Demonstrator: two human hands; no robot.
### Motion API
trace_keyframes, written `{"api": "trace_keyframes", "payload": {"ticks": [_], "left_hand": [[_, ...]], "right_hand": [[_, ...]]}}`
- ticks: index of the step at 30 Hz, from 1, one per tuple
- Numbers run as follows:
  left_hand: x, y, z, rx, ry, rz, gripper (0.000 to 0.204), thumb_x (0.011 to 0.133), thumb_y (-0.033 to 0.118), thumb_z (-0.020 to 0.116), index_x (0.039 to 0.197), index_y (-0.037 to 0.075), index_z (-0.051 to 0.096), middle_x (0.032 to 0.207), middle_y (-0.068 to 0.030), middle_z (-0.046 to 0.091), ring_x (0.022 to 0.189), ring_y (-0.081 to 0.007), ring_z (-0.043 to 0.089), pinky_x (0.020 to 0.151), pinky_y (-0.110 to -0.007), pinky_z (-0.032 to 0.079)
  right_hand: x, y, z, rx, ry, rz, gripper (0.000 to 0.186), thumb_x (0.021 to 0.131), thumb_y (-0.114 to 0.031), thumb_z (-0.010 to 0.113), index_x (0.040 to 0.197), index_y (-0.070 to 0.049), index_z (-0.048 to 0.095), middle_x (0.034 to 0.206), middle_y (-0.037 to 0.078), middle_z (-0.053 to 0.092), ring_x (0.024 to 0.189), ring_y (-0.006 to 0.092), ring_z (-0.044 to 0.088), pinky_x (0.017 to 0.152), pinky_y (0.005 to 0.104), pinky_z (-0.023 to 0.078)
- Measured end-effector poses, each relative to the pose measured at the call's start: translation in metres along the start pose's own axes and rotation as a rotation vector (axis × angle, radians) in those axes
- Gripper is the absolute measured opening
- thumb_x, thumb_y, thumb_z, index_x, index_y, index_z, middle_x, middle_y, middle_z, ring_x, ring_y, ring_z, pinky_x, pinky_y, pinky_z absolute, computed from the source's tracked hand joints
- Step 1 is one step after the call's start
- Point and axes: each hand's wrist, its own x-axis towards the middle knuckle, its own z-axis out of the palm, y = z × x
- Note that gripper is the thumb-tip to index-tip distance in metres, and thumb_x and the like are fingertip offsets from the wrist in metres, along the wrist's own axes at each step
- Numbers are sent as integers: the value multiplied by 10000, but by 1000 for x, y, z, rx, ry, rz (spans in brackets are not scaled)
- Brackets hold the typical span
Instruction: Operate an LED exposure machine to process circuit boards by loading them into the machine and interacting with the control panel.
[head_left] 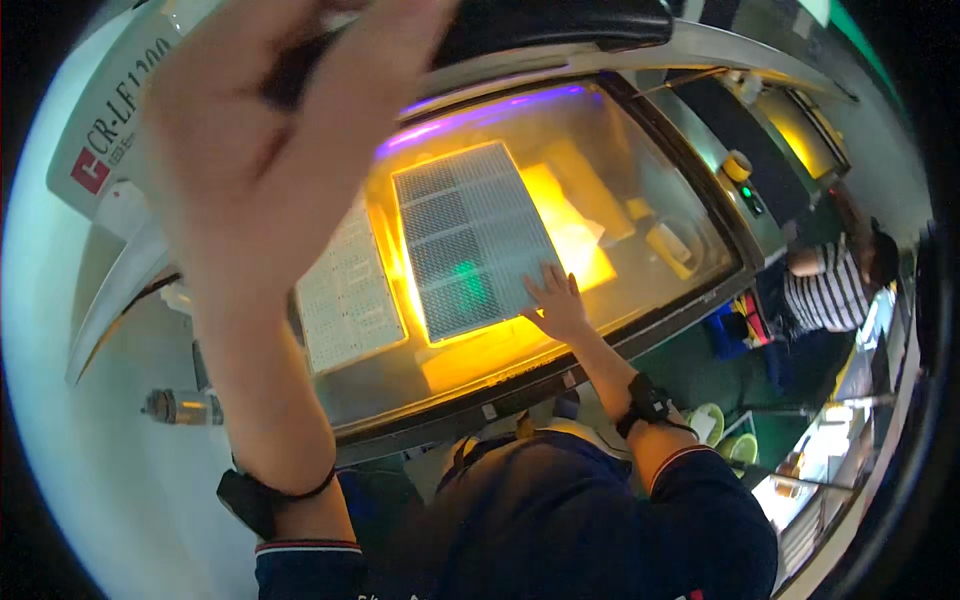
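"Where's the patterned panel (465, 225)?"
"Mid-counter (460, 372), back from the near edge. Right hand (560, 305) at the panel's near-right corner, fingers wide. Left hand (270, 170) raised (blurry, I can't tell its grip)."

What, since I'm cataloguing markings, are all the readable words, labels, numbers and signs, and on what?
Pale machine cover: large dark letters and numbers, legible, not copied here.
Smaller line alongside: too blurred.
Red square on cover: white sign.
Dark shirt, picture's lower edge: pale marks, cut off, unreadable.
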Motion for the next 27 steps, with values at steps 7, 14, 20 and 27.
{"api": "trace_keyframes", "payload": {"ticks": [7,14,20,27], "left_hand": [[-37,37,4,365,136,-191,165,887,151,621,869,-7,665,683,-9,546,621,-79,463,583,-232,360],[-171,90,37,383,-350,-354,209,734,282,702,738,74,674,655,-91,607,606,-262,563,583,-367,435],[-277,116,116,579,-1173,-862,475,803,562,644,740,100,734,694,-93,669,694,-317,635,669,-434,489],[-381,84,176,363,-1564,-1239,622,922,629,440,1157,104,677,1097,-242,665,1109,-390,609,976,-473,460]], "right_hand": [[44,-14,3,141,-62,-29,707,920,-620,447,1516,-265,310,1574,200,218,1452,387,206,1148,592,178],[20,9,-7,371,-54,-55,699,963,-562,416,1491,-112,324,1554,161,283,1431,367,232,1179,549,137],[-151,99,-60,789,-256,-494,309,890,-266,629,1145,-93,654,1146,169,642,1058,375,599,932,459,470],[-190,227,-143,700,-300,103,215,923,-249,594,1052,-107,693,1011,151,693,964,346,651,836,438,519]]}}
